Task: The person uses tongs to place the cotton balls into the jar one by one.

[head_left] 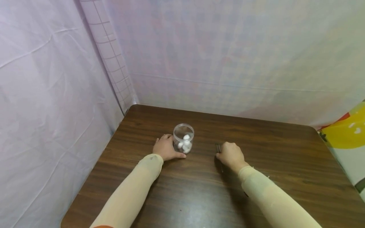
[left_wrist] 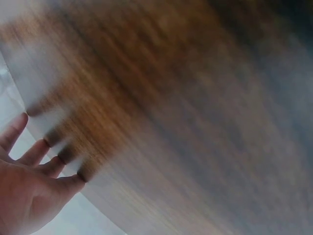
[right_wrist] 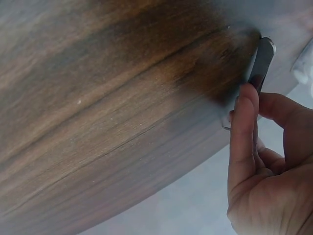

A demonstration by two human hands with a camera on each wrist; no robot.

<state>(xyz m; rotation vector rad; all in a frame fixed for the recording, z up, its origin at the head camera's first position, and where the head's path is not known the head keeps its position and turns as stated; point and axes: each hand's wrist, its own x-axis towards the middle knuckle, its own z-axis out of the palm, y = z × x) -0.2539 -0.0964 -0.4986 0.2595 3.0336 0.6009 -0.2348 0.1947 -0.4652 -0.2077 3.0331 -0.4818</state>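
Observation:
A clear plastic jar without a lid stands upright on the table, with several white cotton balls at its bottom. My left hand curves around the jar's left side, its thumb along the near base. In the left wrist view its fingers are spread, tips at the tabletop; the jar is outside that view. To the right of the jar, my right hand pinches metal tweezers low over the table. Part of the tweezers is hidden by the fingers.
The brown wooden table backs onto a pale hanging sheet, with a white cloth at the left. A small thin object shows beside my right sleeve, mostly covered. Something yellow hangs past the table's right edge.

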